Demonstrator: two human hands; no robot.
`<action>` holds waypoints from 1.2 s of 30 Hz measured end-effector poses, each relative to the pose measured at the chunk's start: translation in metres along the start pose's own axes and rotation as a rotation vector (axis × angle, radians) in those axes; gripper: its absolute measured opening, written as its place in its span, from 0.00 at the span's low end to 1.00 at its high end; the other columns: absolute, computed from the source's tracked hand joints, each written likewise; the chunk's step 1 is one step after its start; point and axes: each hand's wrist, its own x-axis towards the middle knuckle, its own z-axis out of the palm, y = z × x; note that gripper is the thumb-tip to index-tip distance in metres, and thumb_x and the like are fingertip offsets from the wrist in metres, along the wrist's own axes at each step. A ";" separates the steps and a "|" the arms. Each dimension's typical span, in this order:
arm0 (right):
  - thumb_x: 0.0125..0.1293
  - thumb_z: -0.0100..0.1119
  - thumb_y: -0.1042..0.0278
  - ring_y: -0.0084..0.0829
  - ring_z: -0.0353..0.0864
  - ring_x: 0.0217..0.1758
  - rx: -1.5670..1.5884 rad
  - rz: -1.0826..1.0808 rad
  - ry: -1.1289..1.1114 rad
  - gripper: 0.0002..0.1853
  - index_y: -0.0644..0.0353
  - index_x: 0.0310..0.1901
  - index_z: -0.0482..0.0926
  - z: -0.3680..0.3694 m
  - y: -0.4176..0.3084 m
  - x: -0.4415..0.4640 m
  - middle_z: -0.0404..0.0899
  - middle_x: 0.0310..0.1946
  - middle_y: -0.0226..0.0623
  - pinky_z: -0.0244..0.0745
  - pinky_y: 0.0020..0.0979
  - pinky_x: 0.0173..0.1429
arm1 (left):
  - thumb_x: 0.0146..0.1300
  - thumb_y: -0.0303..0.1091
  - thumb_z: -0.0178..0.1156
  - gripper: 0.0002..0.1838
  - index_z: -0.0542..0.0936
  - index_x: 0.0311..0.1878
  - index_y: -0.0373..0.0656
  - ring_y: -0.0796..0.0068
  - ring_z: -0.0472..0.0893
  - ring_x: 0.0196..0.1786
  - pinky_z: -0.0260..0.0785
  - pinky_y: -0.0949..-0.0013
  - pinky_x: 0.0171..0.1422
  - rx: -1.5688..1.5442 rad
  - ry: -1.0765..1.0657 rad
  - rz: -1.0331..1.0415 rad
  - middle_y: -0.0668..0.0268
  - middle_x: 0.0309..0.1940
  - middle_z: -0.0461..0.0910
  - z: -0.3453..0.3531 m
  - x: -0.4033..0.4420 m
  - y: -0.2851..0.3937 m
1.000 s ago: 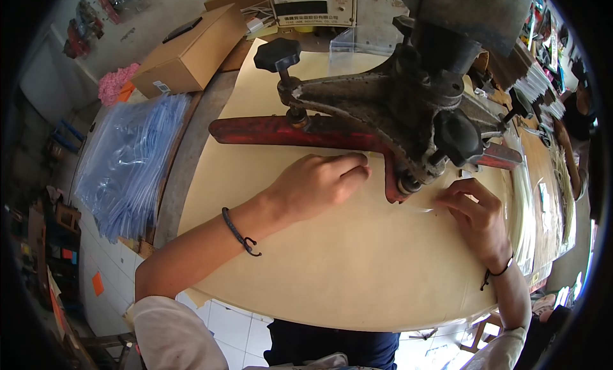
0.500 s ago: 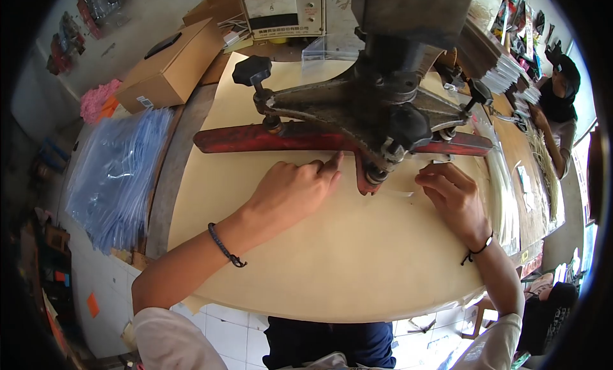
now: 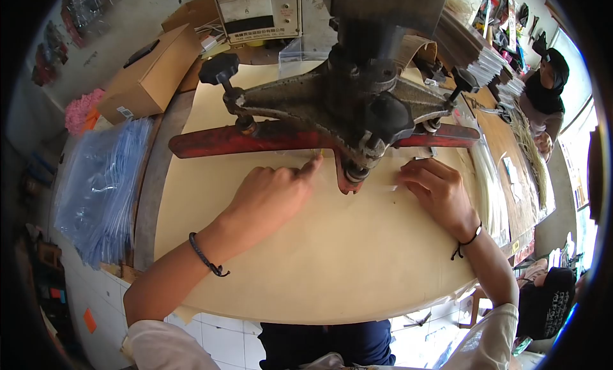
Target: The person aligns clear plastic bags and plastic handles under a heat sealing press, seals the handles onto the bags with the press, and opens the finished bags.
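Under the black metal head of a press (image 3: 357, 95) runs a long red bar (image 3: 255, 138) with a short arm pointing towards me. My left hand (image 3: 271, 194) rests on the tan sheet (image 3: 306, 261), its index finger stretched to the bar's front edge and the others curled. Faint clear film shows by that fingertip, but its outline is hard to make out. Right of the short arm, my right hand (image 3: 440, 194) is closed in a pinch. A thin clear plastic strip (image 3: 388, 188) sticks out from its fingers.
A stack of clear plastic sleeves (image 3: 99, 185) lies at left, near a cardboard box (image 3: 150, 73). A control box (image 3: 258, 15) stands behind. Pale strips (image 3: 491, 178) and scissors (image 3: 498, 112) lie at right. Another person (image 3: 546, 92) is at the far right.
The view has shifted, so the press and table appear further left. My left fingertip still lies by the bar. My right hand stays pinched, with the strip's end still showing.
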 end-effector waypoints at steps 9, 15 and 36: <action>0.57 0.72 0.80 0.37 0.89 0.41 0.004 0.023 -0.015 0.10 0.60 0.41 0.87 0.001 0.001 0.001 0.86 0.41 0.38 0.86 0.34 0.45 | 0.59 0.28 0.60 0.30 0.76 0.68 0.32 0.65 0.80 0.18 0.75 0.64 0.26 0.031 -0.001 0.013 0.63 0.15 0.77 0.000 0.000 0.000; 0.58 0.70 0.80 0.38 0.88 0.42 0.013 0.035 -0.013 0.09 0.59 0.41 0.86 0.001 0.000 0.001 0.86 0.41 0.37 0.86 0.36 0.48 | 0.58 0.27 0.60 0.32 0.75 0.68 0.31 0.65 0.81 0.18 0.75 0.64 0.26 0.036 -0.009 0.016 0.62 0.16 0.78 0.000 0.000 0.001; 0.58 0.67 0.82 0.41 0.88 0.42 0.025 0.050 -0.011 0.08 0.60 0.38 0.85 0.001 -0.001 0.000 0.85 0.41 0.37 0.85 0.37 0.47 | 0.54 0.26 0.62 0.34 0.76 0.68 0.32 0.67 0.81 0.17 0.76 0.66 0.26 0.148 0.025 0.100 0.63 0.15 0.78 -0.002 -0.010 0.005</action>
